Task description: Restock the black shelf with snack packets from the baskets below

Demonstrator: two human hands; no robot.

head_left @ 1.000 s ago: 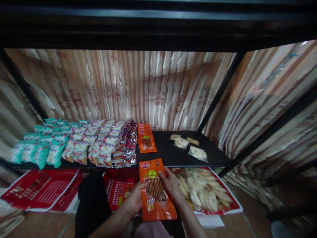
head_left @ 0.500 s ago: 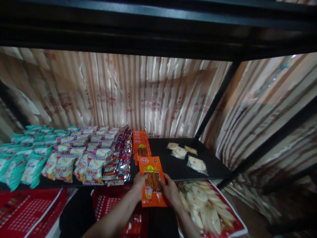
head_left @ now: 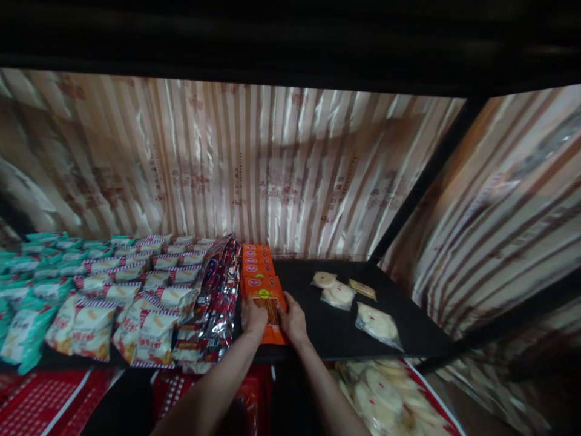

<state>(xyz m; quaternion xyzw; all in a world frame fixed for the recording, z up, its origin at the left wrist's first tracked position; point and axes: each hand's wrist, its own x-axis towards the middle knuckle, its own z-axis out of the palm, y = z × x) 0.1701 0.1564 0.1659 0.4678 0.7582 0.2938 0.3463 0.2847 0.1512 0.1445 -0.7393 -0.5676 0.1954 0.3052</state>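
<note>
Gripping the front orange packet [head_left: 271, 298] by its two sides, with the left hand [head_left: 254, 317] curled over the left edge and with the right hand [head_left: 293, 319] closed on the right edge; holding it face up at the front of the black shelf [head_left: 320, 333], brown sticks [head_left: 273, 313] showing through its window, overlapping a row of matching packets [head_left: 256, 257] behind; cannot tell whether resting flat or slightly raised; close beside on the left, shiny dark-red packets [head_left: 218, 303]; farther left, white bags [head_left: 157, 334] with striped edges, then teal bags [head_left: 26, 330]; off to the right, well apart from both hands, pale clear-wrapped crackers [head_left: 339, 295]; under the shelf, a red basket [head_left: 40, 396] at left and a heap of wrapped crackers [head_left: 385, 396] at right; at the back, a striped curtain [head_left: 281, 169].
</note>
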